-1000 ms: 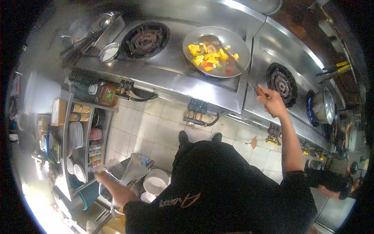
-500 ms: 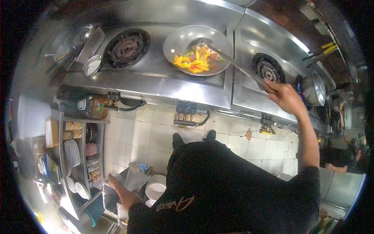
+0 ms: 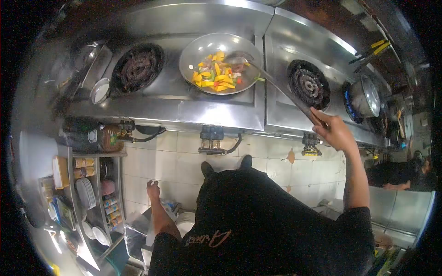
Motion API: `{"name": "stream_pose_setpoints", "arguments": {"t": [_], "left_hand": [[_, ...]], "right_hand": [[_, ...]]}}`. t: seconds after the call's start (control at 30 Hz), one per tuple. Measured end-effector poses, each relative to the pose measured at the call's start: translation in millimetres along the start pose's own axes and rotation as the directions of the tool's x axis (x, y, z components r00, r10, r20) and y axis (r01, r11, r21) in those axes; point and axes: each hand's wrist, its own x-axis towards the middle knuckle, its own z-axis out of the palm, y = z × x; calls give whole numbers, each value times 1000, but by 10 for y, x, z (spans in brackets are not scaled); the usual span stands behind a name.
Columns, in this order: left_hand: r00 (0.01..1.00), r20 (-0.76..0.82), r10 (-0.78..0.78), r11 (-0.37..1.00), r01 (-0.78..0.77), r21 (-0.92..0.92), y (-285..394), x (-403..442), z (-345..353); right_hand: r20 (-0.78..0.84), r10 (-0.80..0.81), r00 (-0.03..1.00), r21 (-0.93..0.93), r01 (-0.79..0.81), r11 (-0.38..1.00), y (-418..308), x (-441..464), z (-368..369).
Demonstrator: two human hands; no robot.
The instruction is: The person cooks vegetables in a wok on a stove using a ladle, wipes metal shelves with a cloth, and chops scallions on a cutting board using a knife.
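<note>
My right hand [image 3: 335,131] is closed round the end of a long-handled wok ladle [image 3: 294,97]. The ladle's dark bowl lies inside a steel wok [image 3: 189,54], at the right of the food. Yellow strips [image 3: 223,85], with some red, green and brown pieces, sit in the wok, and a green piece lies at its right rim. At the lower left, my left hand [image 3: 154,189] is raised over the floor in front of the shelf, its fingers curled together. Whatever it may hold is too small to make out.
Bare burners flank the wok, left [image 3: 139,68] and right [image 3: 309,85]. A small metal bowl [image 3: 100,91] stands at far left, and a pot [image 3: 366,97] is over a blue flame. Shelves [image 3: 94,154] hold plates and jars. Another person's arm [image 3: 398,185] shows at far right.
My left hand has moved up and right, away from the dark container and plastic bag. The food in the wok has shifted and spread; my right hand stays on the ladle, slightly lower.
</note>
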Motion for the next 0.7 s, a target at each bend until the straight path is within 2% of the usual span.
{"name": "stream_pose_setpoints", "arguments": {"t": [0.1, 0.17, 0.23, 0.27, 0.37, 0.4, 0.47, 0.5, 0.53, 0.57, 0.6, 0.63, 0.7], "left_hand": [[1000, -13, -8, 1000, 8, -7, -6, -34, 157], [996, 89, -5, 994, 14, -105, -370, 127, 164], [956, 292, -7, 959, -77, 274, -919, 503, 77], [929, 343, 138, 899, -263, 350, -1340, 744, 46], [926, 338, 169, 892, -290, 348, -1619, 807, 122], [907, 368, 205, 885, -332, 326, -1774, 838, 119], [761, 481, 436, 662, -633, 402, -1881, 802, 85], [581, 605, 544, 364, -814, 453, -1809, 717, 108], [366, 693, 621, 21, -892, 452, -1723, 619, 133], [649, 609, 455, 414, -760, 500, -1516, 406, 201], [881, 428, 202, 799, -401, 448, -1223, 130, 283], [975, 217, -45, 945, -29, 326, -856, -199, 373], [981, 185, -50, 930, -21, 366, -883, -113, 410]], "right_hand": [[10, 70, 997, -3, -70, 998, 212, 140, 469], [19, 77, 997, 93, -79, 993, 207, 377, 724], [0, 65, 998, 168, -64, 984, 189, 511, 834], [-56, 23, 998, 223, -10, 975, 101, 473, 786], [-231, -33, 972, 269, 96, 958, 352, 535, 906], [-239, -9, 971, 242, 68, 968, 403, 625, 1032], [-260, 36, 965, 191, 14, 982, 405, 855, 1280], [-149, 93, 985, 328, -39, 944, 239, 855, 1271], [-30, 130, 991, 452, -102, 886, 2, 827, 1213], [96, 150, 984, 559, -178, 810, -141, 782, 1186], [109, 119, 987, 640, -161, 751, -125, 711, 1190], [124, 141, 982, 649, -188, 737, -94, 659, 1123], [158, 185, 970, 658, -243, 712, -10, 571, 932]]}}
